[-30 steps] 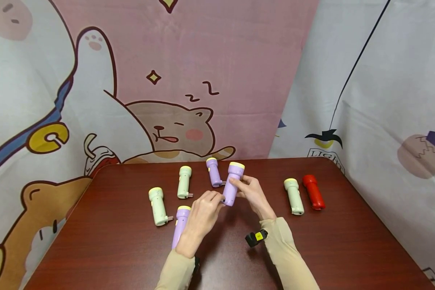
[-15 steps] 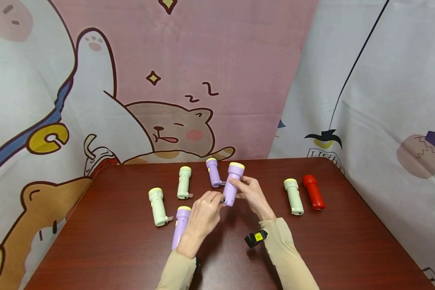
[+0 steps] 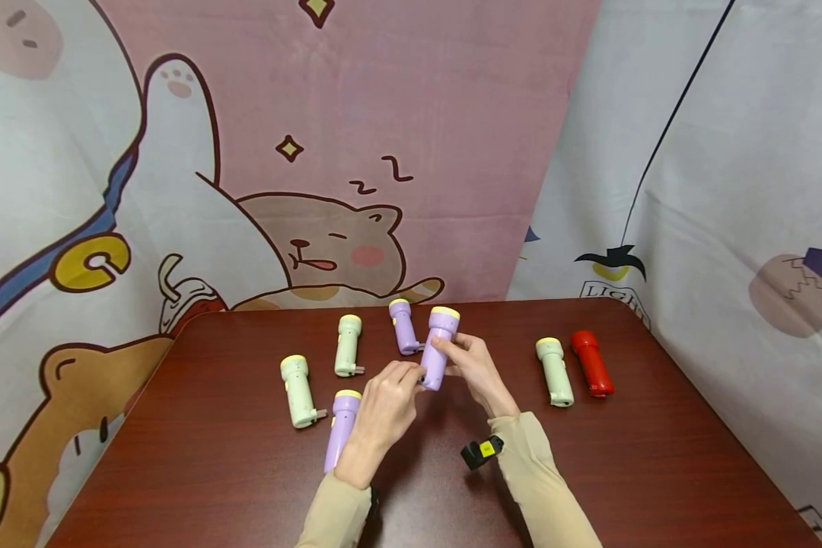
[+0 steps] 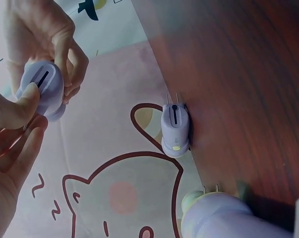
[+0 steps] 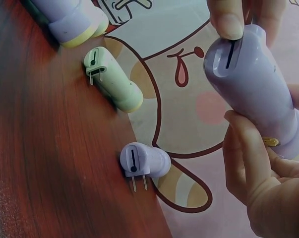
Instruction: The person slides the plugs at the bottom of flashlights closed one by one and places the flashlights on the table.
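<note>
A purple flashlight [image 3: 441, 346] with a yellow rim is held tilted above the table, lens end up. My right hand [image 3: 478, 371] grips its barrel between thumb and fingers. At the base, my left hand [image 3: 386, 403] pinches the end; in the right wrist view its thumb [image 5: 228, 26] presses by a dark slot [image 5: 231, 54]. Thin metal shows between the left fingers in the left wrist view. Just left of the left wrist lies another purple flashlight [image 3: 343, 426], partly hidden by that arm. Behind the held one lies a smaller purple flashlight [image 3: 404, 327] with plug prongs out.
On the brown table [image 3: 212, 472], two pale green flashlights, one nearer [image 3: 298, 392] and one farther back [image 3: 348, 346], lie left with prongs out. Another green flashlight [image 3: 555, 373] and a red flashlight [image 3: 592, 364] lie right. A cartoon cloth [image 3: 452, 152] hangs behind.
The held purple flashlight and my right hand have shifted very slightly left. Both hands keep their hold, and the flashlights on the table stay put.
</note>
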Available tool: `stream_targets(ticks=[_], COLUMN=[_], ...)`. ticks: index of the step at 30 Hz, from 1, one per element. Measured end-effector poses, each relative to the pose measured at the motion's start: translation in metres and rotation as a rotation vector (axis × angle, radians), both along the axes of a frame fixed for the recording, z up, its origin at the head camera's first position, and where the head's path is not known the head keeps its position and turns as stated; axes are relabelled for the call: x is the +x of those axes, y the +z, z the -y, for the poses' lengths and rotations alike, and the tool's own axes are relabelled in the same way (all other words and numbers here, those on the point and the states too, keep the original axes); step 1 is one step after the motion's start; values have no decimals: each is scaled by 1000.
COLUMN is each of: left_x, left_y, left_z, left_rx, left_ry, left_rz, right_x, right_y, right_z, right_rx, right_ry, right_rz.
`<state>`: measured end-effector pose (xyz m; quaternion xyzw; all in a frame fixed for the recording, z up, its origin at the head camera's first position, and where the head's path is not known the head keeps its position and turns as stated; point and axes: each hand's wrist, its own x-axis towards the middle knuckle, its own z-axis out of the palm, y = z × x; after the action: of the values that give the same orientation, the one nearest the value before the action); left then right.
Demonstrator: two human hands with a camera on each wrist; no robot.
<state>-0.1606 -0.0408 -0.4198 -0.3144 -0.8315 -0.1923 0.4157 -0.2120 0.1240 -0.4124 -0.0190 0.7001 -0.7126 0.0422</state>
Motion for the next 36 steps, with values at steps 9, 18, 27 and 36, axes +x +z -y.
stream_targets(ticks=[9, 18, 27, 36], left_x=[0, 0, 0, 0], left_y=[0, 0, -1, -1], left_z=[0, 0, -1, -1], left_rx=[-3, -1, -17, -22], left_ry=[6, 8, 15, 13], left_rz=[-7, -17, -9, -1], right_x=[1, 1, 1, -1], right_y=[0, 0, 0, -2], right_z=[1, 2, 3, 3], right_rx=[3, 9, 1, 13], right_ry=[-3, -10, -9, -13], right_rz=[9, 2, 0, 5])
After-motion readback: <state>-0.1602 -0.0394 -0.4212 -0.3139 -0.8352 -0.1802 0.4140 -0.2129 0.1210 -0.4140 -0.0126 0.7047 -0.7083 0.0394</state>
